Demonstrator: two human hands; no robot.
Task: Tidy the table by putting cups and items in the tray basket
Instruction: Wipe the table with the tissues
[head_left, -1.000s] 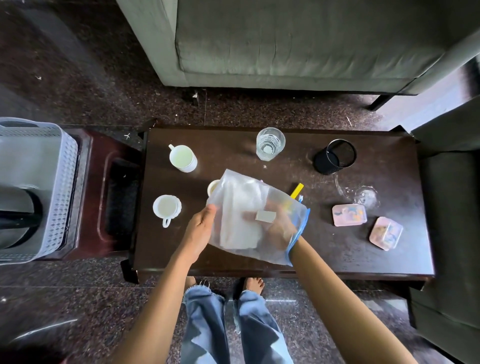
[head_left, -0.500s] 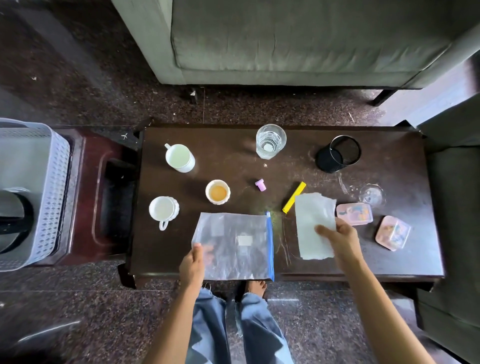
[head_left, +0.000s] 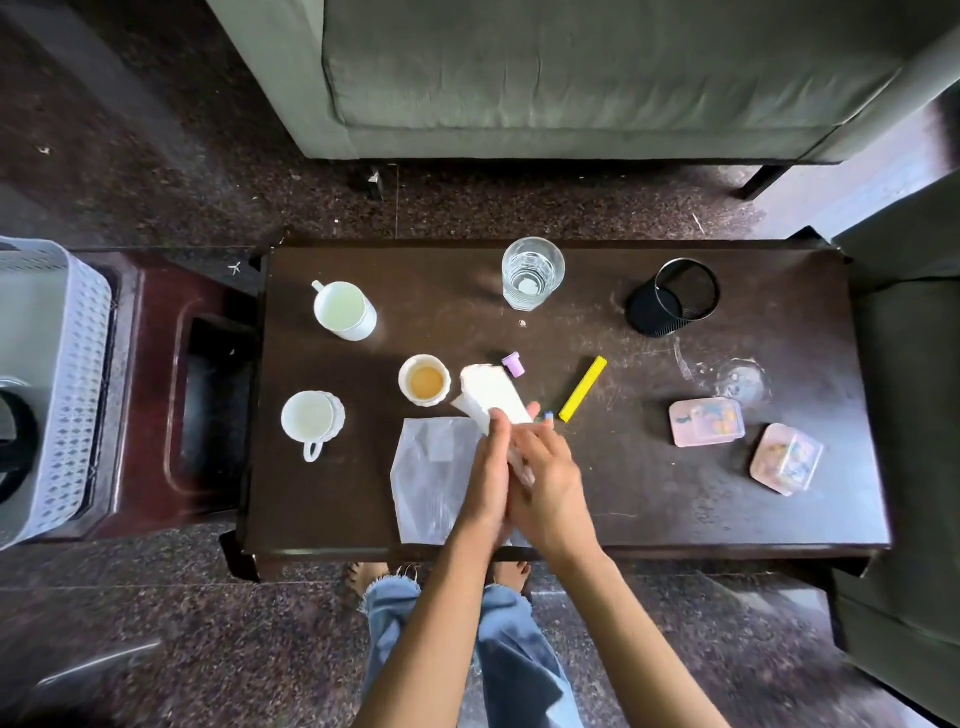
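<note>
Over the near edge of the dark wooden counter, both hands, left and right, are now closing their grip together on the white paper sheet that lay flat beside the clear zip bag half a second ago, folding it for bagging, cups and the grey lattice tray basket untouched.

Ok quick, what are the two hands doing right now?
Left hand: closed on the white paper, pressed against the other hand.
Right hand: closed on the same white paper, above the clear plastic bag.
</note>
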